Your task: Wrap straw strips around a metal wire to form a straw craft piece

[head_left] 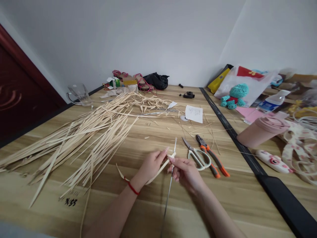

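Note:
Both of my hands meet near the middle of the table. A pale flat strip (158,172), like straw or bamboo, loops around a thin metal wire (169,191). My left hand (154,162) pinches the strip close to the wire, and the strip's loose end trails behind that wrist. On the other side, my right hand (184,170) is closed on the strip and wire where they cross; its fingertips partly cover the crossing. White-handled scissors (199,158) lie just beyond the right hand, beside orange-handled pliers (213,158).
Bundles of pale strips (81,138) spread across the left side. A glass mug (79,94) stands at the back left. To the right are a pink cup (260,130), a turquoise crocheted toy (235,96) and a bottle (273,100). A paper note (194,114) lies farther back.

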Demonstrator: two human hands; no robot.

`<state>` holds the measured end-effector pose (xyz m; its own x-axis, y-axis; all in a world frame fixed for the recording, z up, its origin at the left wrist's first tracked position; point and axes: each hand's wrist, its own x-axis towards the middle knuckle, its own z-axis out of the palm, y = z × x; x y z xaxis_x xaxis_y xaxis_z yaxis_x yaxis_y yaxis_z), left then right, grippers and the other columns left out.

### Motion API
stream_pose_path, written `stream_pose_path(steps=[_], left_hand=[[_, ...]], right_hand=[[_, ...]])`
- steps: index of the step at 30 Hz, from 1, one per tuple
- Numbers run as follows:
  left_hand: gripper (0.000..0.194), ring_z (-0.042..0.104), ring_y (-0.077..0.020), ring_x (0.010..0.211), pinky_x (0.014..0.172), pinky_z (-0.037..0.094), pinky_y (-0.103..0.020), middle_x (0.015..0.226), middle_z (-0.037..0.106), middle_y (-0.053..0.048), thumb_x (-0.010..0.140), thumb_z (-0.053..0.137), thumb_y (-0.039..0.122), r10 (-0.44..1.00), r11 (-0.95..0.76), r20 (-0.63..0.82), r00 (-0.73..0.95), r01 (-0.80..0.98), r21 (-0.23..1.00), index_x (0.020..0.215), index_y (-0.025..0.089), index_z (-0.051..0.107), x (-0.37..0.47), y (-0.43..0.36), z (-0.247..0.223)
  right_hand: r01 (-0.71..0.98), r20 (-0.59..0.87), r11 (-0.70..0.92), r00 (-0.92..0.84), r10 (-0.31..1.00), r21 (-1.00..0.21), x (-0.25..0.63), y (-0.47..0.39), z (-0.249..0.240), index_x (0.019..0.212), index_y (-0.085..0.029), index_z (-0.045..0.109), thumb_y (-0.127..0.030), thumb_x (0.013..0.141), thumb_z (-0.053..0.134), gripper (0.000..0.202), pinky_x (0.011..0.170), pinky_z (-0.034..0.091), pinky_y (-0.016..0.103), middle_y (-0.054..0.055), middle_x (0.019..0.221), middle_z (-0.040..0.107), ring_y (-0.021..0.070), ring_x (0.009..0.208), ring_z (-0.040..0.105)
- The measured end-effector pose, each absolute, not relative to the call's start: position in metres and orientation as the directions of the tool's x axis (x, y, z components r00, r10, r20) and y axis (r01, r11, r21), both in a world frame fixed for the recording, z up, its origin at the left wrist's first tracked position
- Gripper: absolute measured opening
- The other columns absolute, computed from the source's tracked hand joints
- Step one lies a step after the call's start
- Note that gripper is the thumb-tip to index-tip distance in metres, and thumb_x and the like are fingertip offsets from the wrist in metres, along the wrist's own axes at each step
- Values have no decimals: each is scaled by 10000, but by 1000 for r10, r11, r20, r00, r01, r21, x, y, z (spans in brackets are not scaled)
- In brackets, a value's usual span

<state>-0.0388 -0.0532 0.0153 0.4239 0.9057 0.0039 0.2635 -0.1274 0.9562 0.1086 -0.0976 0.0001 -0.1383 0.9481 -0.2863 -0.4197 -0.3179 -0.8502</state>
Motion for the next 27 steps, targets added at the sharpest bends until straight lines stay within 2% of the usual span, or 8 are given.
stream_pose_path(steps=[2,4,7,9,13,20,23,27], left_hand=[[429,560,-160,616,616,424,-274,645,623,-39,849,427,495,888,80,-127,442,124,989,720,139,628,-39,-52,16],[368,562,-146,632,634,425,-266,664,623,-30,805,522,477,863,235,-201,463,-16,972,730,134,634,-44,-49,18],[284,559,-126,671,659,419,-249,697,615,-20,762,613,415,801,406,-256,541,-176,897,755,134,645,-53,-45,21],[261,565,-127,696,669,416,-247,730,628,-34,748,644,384,754,467,-269,599,-201,861,788,127,657,-57,-43,20],[242,566,-128,695,677,413,-249,748,643,-52,713,691,333,734,480,-282,618,-179,859,816,115,671,-58,-42,17],[237,546,-109,649,646,415,-235,687,616,-24,677,716,340,762,475,-338,553,-122,871,716,113,659,-54,-43,16],[253,557,-109,676,685,439,-241,731,635,-40,680,717,349,752,486,-365,549,-86,870,752,110,675,-58,-42,17],[270,595,-136,795,814,444,-272,900,675,-83,655,747,284,683,497,-336,649,-75,865,861,116,703,-68,-39,19]], right_hand=[[-401,-278,-314,-148,949,-860,107,-99,1,625,-105,677,-372,707,709,281,326,394,151,40,516,641,71,341,508],[-393,-277,-314,-151,949,-864,107,-99,3,628,-106,680,-360,706,710,267,322,395,153,45,547,656,69,341,508],[-378,-292,-336,-170,941,-863,107,-100,5,658,-109,692,-352,696,718,248,321,399,156,43,550,659,71,340,507],[-371,-297,-348,-189,936,-861,107,-101,6,681,-112,700,-351,686,723,239,327,409,159,48,578,671,75,350,514],[-351,-283,-342,-209,936,-872,106,-102,7,645,-108,697,-352,686,720,249,334,414,163,56,572,668,79,355,518],[-297,-294,-350,-218,931,-888,101,-102,0,615,-90,701,-366,715,693,293,322,398,164,39,425,598,80,305,486],[-304,-307,-361,-213,928,-881,101,-102,-1,624,-93,704,-364,703,702,283,322,399,165,52,467,628,80,312,494],[-339,-313,-370,-213,926,-865,104,-101,2,676,-94,709,-345,681,722,251,325,406,159,77,583,678,79,348,520]])
